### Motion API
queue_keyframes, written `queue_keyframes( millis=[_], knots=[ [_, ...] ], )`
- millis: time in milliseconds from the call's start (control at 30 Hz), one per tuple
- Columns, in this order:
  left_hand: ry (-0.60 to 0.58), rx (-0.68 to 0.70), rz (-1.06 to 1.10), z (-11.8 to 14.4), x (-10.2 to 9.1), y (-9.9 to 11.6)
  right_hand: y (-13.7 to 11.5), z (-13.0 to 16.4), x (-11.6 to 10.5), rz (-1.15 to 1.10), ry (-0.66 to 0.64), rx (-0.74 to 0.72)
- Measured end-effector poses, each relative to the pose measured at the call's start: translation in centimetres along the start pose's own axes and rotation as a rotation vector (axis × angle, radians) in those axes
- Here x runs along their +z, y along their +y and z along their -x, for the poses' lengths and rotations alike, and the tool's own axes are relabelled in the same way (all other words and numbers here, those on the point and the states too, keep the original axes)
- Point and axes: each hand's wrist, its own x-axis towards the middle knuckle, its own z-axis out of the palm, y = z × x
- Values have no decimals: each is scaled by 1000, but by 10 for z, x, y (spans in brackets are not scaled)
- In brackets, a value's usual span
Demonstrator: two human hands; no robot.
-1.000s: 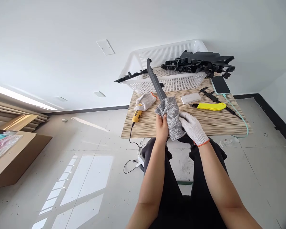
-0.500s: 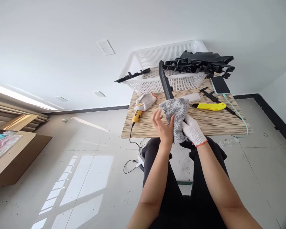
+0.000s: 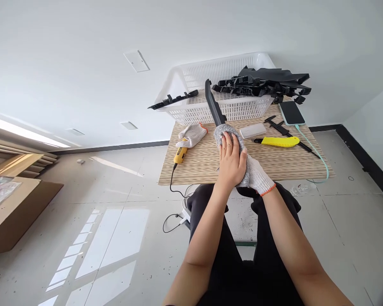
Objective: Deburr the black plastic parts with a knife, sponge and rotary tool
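Note:
A long black plastic trim piece (image 3: 215, 106) slants up from my hands toward the basket, its lower end covered by a grey knitted cloth (image 3: 224, 128). My bare left hand (image 3: 231, 159) presses down over the cloth, fingers together and wrapped on the covered part. From the right, my right hand (image 3: 258, 175), in a white knit glove with an orange cuff, grips the cloth and the covered end from below. Its fingertips are hidden behind the cloth and my left hand.
A white plastic basket (image 3: 191, 114) holds several black trim pieces (image 3: 268, 78). On the table (image 3: 198, 170) lie a white glove (image 3: 196, 134), a yellow corded tool (image 3: 179, 156), a white block (image 3: 252, 130), a yellow-handled cutter (image 3: 281, 141), black calipers (image 3: 276, 125) and a phone (image 3: 292, 113) with a cable.
My left hand has gone from holding the cloth's edge with spread fingers to lying over it. The cloth is now folded closely round the trim piece, which has shifted slightly left.

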Motion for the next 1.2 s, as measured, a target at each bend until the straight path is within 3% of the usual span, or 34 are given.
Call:
queue_keyframes(
  millis=[200, 367, 533, 633, 733, 833, 967, 1200],
  knots=[
    [112, 18, -119, -53, 5, 0, -37, 10, -15, 108, -11, 88],
    [190, 49, -91, -113, -10, -7, -56, 18, -24, 144, -65, 136],
    [164, 78, -37, -174, -34, -19, -56, 18, -23, 100, -89, 157],
    [112, 32, -138, -191, -46, -17, -57, 18, -22, 65, -80, 157],
    [81, -25, -287, -182, -48, -8, -58, 19, -22, 24, -66, 157],
    [119, -43, -332, -156, -39, -3, -58, 19, -23, 5, -62, 153],
    [144, -20, -304, -116, -22, -6, -56, 18, -23, 10, -51, 136],
    [16, -47, -174, -37, -10, -4, -49, 18, -19, 14, 12, 102]
  ],
)
